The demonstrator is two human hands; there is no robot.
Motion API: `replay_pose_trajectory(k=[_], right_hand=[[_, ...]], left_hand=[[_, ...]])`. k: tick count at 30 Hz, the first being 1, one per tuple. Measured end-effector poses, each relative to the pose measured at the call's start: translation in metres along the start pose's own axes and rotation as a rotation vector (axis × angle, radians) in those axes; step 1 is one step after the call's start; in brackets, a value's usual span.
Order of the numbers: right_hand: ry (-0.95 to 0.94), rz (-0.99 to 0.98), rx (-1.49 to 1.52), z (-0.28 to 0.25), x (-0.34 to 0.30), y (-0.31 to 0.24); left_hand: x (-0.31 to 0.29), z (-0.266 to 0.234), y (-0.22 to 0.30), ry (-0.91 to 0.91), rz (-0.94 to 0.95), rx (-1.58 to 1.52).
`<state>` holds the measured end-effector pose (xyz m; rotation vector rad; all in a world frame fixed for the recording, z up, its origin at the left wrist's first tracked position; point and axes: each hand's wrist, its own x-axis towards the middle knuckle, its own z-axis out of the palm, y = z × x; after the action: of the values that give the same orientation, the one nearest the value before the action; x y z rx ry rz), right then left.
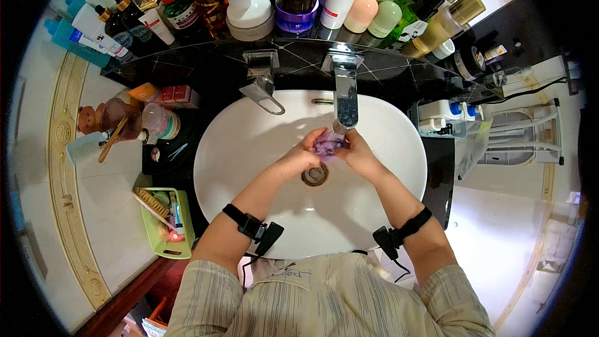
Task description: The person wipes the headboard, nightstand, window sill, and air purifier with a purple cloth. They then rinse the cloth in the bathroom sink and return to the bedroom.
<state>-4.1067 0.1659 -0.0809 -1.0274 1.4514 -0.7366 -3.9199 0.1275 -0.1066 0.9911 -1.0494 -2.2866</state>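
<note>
Over the white oval sink (237,150), my left hand (304,155) and my right hand (357,151) meet under the chrome tap spout (345,97). Both hands hold a small purple, crumpled soft thing (326,144) between their fingers, just above the drain (315,175). Whether water runs from the spout is hard to tell. A black strap with a small device sits on each forearm.
A chrome tap lever (262,90) stands left of the spout. Several bottles and jars (299,0) crowd the dark counter behind. A green tray (163,221) with brushes lies at the left, a comb (87,146) beyond it. White floor (499,231) lies to the right.
</note>
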Motion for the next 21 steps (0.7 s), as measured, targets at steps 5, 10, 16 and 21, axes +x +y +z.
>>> replay_pose_trajectory(k=[5,10,16,21], right_hand=[[-0.165,0.101,0.542,-0.014,-0.006,-0.004],[0.046,0.208,0.544,-0.01,-0.007,-0.005],[-0.092,0.249,1.122,0.014,-0.002,-0.005],[-0.128,0.19,1.07,0.014,0.001,-0.012]], left_hand=[[0.012,0.021,-0.002,0.124,-0.047,-0.134],[0.03,0.03,-0.007,0.247,0.158,0.368],[0.022,0.041,-0.02,0.388,0.335,0.721],[-0.01,0.016,-0.013,0.553,0.401,1.014]])
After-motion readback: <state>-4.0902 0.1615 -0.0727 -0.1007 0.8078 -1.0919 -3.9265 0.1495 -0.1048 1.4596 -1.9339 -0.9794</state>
